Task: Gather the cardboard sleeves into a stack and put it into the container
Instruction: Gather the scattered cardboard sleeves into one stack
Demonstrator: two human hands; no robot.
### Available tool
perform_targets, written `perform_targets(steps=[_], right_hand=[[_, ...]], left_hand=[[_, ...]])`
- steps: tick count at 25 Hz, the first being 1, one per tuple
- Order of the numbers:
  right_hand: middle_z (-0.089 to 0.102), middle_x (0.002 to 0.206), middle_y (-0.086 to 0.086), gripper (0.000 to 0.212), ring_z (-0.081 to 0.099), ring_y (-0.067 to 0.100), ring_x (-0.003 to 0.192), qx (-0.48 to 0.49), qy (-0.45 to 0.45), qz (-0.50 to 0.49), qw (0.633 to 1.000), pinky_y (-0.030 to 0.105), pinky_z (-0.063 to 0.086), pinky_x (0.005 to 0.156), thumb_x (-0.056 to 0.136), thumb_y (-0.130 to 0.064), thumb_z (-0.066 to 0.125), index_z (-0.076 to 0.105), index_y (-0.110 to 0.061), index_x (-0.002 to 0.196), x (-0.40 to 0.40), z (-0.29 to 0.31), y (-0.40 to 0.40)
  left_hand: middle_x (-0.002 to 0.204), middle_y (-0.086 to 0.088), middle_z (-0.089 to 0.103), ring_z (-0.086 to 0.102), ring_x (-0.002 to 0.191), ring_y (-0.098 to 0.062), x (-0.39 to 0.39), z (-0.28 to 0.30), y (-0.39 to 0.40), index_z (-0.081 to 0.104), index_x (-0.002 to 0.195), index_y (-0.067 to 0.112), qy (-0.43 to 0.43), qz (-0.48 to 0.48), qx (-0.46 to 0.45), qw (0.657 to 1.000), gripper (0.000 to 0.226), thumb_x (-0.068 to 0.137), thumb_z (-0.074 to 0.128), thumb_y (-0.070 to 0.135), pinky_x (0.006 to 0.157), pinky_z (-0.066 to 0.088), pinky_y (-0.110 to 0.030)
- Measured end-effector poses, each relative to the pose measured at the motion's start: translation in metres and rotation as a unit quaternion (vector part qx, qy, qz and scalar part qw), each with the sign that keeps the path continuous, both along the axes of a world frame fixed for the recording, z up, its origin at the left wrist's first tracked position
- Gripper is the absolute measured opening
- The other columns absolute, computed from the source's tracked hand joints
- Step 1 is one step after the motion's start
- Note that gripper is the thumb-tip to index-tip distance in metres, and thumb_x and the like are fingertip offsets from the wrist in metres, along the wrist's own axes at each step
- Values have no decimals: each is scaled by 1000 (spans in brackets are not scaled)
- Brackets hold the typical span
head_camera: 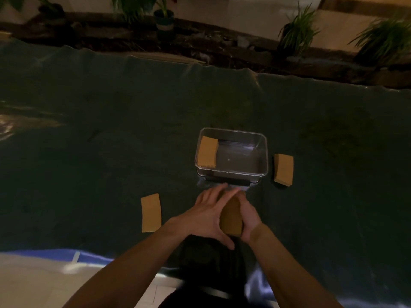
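Four cardboard sleeves show on the dark green cloth [111, 134], and one of them already lies inside the clear plastic container [264, 152], flat against its left wall; the rest of the container's floor is bare. This sleeve in the container [208, 151] has its long side running near to far. Just right of the container, apart from its wall, rests the right sleeve [283, 170]. Well to the near left lies the left sleeve [151, 212], flat on the cloth. Near the container's front edge both hands meet around the held sleeve [231, 216]: the left hand [204, 215] lies spread over its left side, fingers extended toward the container, thumb reaching under its near end, while the right hand [248, 216] curls against its right edge. Whether more than one sleeve sits between the palms cannot be told. Potted plants [298, 30] stand along the far side.
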State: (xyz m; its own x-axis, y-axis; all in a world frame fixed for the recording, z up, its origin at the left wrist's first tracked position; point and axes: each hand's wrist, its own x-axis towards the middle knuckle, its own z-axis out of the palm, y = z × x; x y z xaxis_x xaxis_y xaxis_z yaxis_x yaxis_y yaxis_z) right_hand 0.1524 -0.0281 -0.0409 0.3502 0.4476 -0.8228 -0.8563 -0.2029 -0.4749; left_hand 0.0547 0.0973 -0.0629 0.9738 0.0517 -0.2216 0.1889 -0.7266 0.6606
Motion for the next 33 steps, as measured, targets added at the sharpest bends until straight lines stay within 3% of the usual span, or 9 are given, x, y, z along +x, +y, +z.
perform_targets(steps=[3,7,15,19,22,24,27,31,33], right_hand=[[73,91,17,52,69,28,70,33,28,-70,997,40,59,67,87,-56,59,63,-21,126,4,-7,-8],[78,90,15,55,75,29,72,30,21,-92,995,42,62,66,78,-57,71,62,-24,121,11,-16,-18],[75,103,16,54,73,30,81,54,3,-87,995,44,59,73,76,-58,71,66,-28,121,13,-13,-19],[79,98,12,50,73,30,88,52,-27,-62,996,45,59,75,74,-58,71,68,-33,117,15,-6,-21],[76,110,14,59,70,31,98,37,-36,-33,998,48,58,81,68,-59,74,66,-35,121,13,-5,-21],[70,119,16,70,67,35,104,21,-40,13,999,52,57,85,60,-65,77,63,-37,123,9,-5,-20],[73,112,17,80,69,37,103,-12,-45,63,997,49,59,77,50,-70,83,65,-31,118,6,-5,-20],[74,105,17,60,72,29,84,28,-52,36,998,40,59,65,65,-55,81,70,-29,118,9,-2,-24],[76,97,16,51,73,28,76,52,-52,4,997,39,60,63,74,-45,76,68,-26,121,13,1,-27]], left_hand=[[160,4,12,17,144,-27,-34,-19,41,1,153,50,59,173,43,982,109,68,62,80,114,20,-48],[146,-17,30,33,132,-39,-85,-45,94,28,148,17,256,510,100,815,87,81,69,54,101,41,-54],[133,-23,45,48,122,-46,-85,-57,100,40,133,6,253,583,-3,772,66,81,74,29,95,45,-53],[127,-24,62,61,111,-39,-70,-37,96,62,124,6,196,546,-53,813,31,96,51,12,88,49,-40],[99,-16,72,63,79,-22,-44,1,63,72,94,15,154,440,-310,829,12,94,61,12,68,43,-33],[87,1,74,64,77,-14,-27,17,41,73,100,20,158,348,-390,838,11,91,66,21,68,43,-32],[84,6,74,67,75,-9,-1,29,14,73,96,23,140,310,-400,851,8,89,70,25,67,44,-29],[90,-3,73,69,68,-9,24,29,-6,65,94,19,94,315,-349,878,14,85,75,19,57,50,-22],[94,-7,69,69,65,-9,31,28,-13,60,96,18,60,309,-333,889,22,83,78,18,62,57,-26]])
